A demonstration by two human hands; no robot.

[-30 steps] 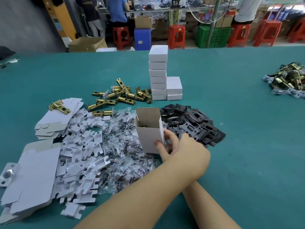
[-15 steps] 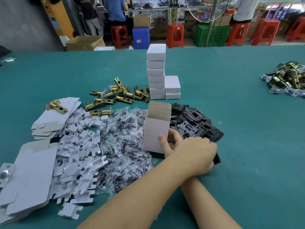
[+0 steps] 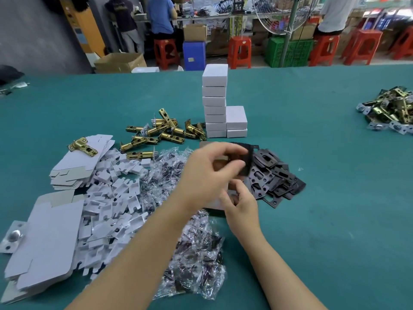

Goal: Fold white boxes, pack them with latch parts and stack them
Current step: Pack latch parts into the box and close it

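An open white box (image 3: 212, 205) stands tilted on the green table (image 3: 335, 198), its brown inside facing me. My left hand (image 3: 210, 168) reaches over the box's open top and pinches a black strike plate (image 3: 244, 158) there. My right hand (image 3: 242, 205) grips the box's lower end. Just right of the hands lies the pile of black plates (image 3: 273, 179). Behind stand a tall stack of closed white boxes (image 3: 215, 104) and a short stack (image 3: 236, 120). Brass latches (image 3: 161, 133) lie left of the stacks.
Clear bags of screws (image 3: 192, 260) spread under my forearms. White card inserts (image 3: 111, 198) and flat box blanks (image 3: 44, 247) cover the left side. A second latch pile (image 3: 391, 113) lies far right. People sit on red stools beyond the table's far edge.
My left hand let go of the box's side and now holds a black plate over its opening. My right hand came out from beneath and took the box's lower end.
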